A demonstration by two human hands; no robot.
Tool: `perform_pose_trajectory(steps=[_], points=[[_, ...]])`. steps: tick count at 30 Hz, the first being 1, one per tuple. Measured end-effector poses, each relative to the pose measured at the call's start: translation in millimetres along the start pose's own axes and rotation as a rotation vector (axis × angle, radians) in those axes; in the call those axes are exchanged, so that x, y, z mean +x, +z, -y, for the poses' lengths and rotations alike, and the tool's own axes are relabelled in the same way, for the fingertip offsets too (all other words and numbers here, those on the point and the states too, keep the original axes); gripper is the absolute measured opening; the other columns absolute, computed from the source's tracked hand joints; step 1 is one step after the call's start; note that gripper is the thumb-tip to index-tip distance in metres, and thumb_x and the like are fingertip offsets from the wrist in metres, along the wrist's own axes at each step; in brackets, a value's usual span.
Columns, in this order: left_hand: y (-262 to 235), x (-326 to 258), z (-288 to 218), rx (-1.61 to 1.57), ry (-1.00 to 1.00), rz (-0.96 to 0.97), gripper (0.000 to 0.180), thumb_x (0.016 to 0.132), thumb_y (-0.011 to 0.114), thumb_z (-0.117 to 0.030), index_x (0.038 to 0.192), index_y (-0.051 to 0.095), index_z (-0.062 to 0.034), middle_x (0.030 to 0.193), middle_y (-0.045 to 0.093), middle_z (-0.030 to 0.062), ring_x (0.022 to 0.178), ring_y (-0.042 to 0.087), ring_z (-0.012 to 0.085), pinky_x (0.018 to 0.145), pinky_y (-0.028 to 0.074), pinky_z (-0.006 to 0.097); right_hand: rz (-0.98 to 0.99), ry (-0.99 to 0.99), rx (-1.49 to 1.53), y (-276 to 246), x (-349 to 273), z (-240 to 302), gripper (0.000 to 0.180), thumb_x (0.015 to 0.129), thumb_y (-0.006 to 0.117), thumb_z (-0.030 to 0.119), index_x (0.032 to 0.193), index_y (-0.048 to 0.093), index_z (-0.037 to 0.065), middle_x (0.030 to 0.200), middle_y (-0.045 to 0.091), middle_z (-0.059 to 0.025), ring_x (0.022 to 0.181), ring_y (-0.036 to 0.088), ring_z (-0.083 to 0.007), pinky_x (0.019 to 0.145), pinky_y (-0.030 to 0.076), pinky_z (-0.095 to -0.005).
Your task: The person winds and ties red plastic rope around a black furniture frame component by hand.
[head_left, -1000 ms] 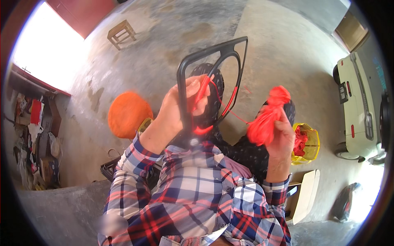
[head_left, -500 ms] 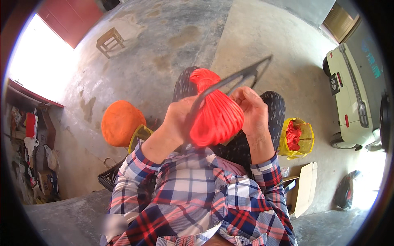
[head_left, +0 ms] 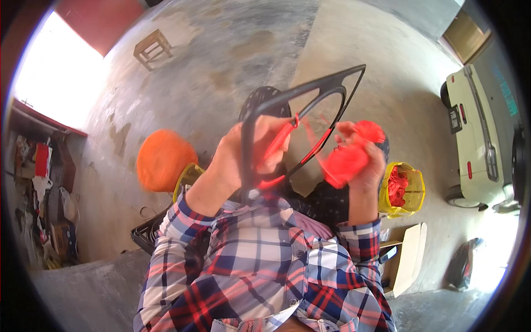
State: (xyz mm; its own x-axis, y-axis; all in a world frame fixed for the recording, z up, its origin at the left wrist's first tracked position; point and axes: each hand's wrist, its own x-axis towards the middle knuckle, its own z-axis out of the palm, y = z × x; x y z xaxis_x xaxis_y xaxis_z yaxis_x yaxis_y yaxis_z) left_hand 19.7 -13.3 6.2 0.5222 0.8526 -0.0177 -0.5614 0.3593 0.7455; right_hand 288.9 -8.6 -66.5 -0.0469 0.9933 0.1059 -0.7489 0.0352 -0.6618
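Observation:
Above my lap, my left hand [head_left: 235, 152] is closed around the left side of a black frame [head_left: 312, 87]. This frame has an angular outer bar and a curved inner loop. Red cord is wound along part of the loop, and more red shows at my left fingers. My right hand [head_left: 373, 171], right of the frame, grips a bundle of red cord [head_left: 344, 166], pinched at its middle and blurred by motion. A thin red strand seems to stretch from the bundle toward the loop.
A yellow bag [head_left: 418, 191] holding red cord [head_left: 397, 187] stands right of my knee, an open cardboard box [head_left: 410, 263] nearer. An orange round-topped object [head_left: 165, 160] is at left, a black crate [head_left: 142, 235] below it. Farther off are a wooden stool [head_left: 152, 43] and a pale vehicle [head_left: 469, 149].
The red bundle has moved right, from in front of the frame into my right hand. The frame's loop and its red winding now show, and my hands are farther apart.

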Motion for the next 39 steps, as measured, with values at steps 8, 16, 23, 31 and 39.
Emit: perform_pose_trajectory(steps=[8, 16, 23, 31, 39], points=[[-3.2, -2.2, -13.7, 0.076, 0.061, -0.109, 0.053, 0.087, 0.068, -0.016, 0.133, 0.045, -0.0066, 0.087, 0.057, 0.0097, 0.054, 0.052, 0.0124, 0.042, 0.034, 0.023, 0.536, -0.122, 0.370, 42.7, -29.1, 51.5, 0.039, 0.095, 0.048, 0.048, 0.095, 0.042, 0.009, 0.070, 0.054, -0.0025, 0.059, 0.056, -0.0143, 0.072, 0.045, -0.0337], [-11.8, 0.4, -13.0, 0.111, 0.059, -0.177, 0.038, 0.087, 0.068, -0.014, 0.120, 0.054, -0.0016, 0.089, 0.060, 0.0130, 0.059, 0.054, 0.0144, 0.046, 0.039, 0.025, -0.007, 0.062, 0.256, 14.6, -24.0, 41.0, 0.040, 0.096, 0.049, 0.039, 0.110, 0.050, 0.003, 0.084, 0.060, -0.0068, 0.073, 0.059, -0.0188, 0.073, 0.047, -0.0332], [-0.9, 9.4, 2.5, 0.025, 0.018, -0.039, 0.053, 0.086, 0.065, -0.037, 0.120, 0.057, 0.0027, 0.089, 0.061, 0.0118, 0.066, 0.058, 0.0160, 0.051, 0.045, 0.027, 0.249, 0.172, -0.168, 93.0, -17.2, 27.5, 0.054, 0.081, 0.067, 0.004, 0.130, 0.045, -0.002, 0.110, 0.063, -0.0110, 0.099, 0.061, -0.0166, 0.086, 0.048, -0.0307], [17.6, 11.6, 11.9, 0.194, -0.027, -0.150, 0.031, 0.092, 0.061, -0.019, 0.116, 0.060, 0.0003, 0.095, 0.064, 0.0044, 0.082, 0.061, 0.0100, 0.071, 0.049, 0.024, 0.168, 0.087, -0.268, 77.7, 2.8, 2.6, 0.026, 0.085, 0.068, 0.013, 0.106, 0.059, 0.000, 0.094, 0.066, -0.0068, 0.088, 0.062, -0.0117, 0.080, 0.049, -0.0270], [41.3, 4.6, 15.4, -0.241, -0.263, -0.055, 0.027, 0.094, 0.054, -0.021, 0.109, 0.059, 0.0000, 0.097, 0.066, 0.0104, 0.089, 0.066, 0.0224, 0.087, 0.052, 0.038, 0.249, 0.423, 0.339, 82.3, 3.9, -6.7, 0.054, 0.076, 0.076, 0.025, 0.119, 0.055, -0.001, 0.119, 0.059, -0.0175, 0.109, 0.059, -0.0306, 0.098, 0.047, -0.0425]])
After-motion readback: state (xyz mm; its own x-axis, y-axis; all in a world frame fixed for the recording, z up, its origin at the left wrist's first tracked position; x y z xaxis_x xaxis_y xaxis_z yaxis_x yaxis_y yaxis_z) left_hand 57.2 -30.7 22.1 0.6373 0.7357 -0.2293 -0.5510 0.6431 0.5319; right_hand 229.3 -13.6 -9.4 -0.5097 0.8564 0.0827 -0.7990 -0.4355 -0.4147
